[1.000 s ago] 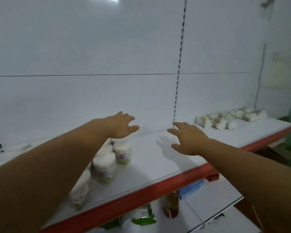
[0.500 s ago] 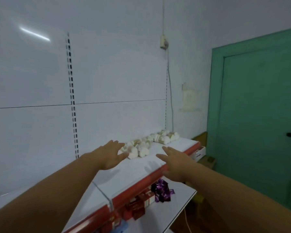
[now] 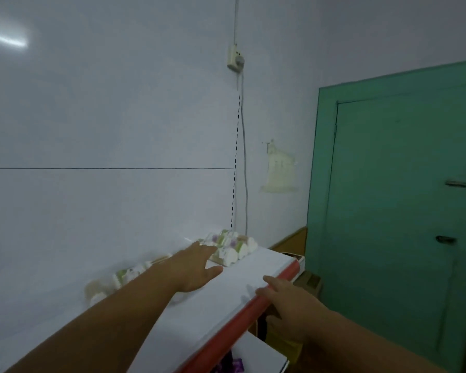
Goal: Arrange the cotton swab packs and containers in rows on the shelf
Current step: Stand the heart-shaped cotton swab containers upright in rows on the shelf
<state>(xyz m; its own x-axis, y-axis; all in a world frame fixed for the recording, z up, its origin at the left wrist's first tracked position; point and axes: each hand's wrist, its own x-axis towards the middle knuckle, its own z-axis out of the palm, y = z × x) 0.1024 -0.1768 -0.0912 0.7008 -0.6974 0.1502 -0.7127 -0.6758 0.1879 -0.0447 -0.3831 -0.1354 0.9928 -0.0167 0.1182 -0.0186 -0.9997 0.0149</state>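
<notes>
One near heap of packs (image 3: 125, 274): blurred, by the wall, beside the left forearm; the arm may drag it.
Left hand (image 3: 197, 267): released, fingers straight, holds nothing.
Far packs (image 3: 230, 249): at the shelf (image 3: 242, 281) end, just beyond the fingers; a hasty sweep may push them off.
Right hand (image 3: 288, 294): released, empty, at the red edge (image 3: 226, 331).

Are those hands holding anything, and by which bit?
Nothing is held. The left hand is stretched out, fingers straight, toward the cotton swab packs. The right hand is open at the red front edge of the shelf.
</notes>
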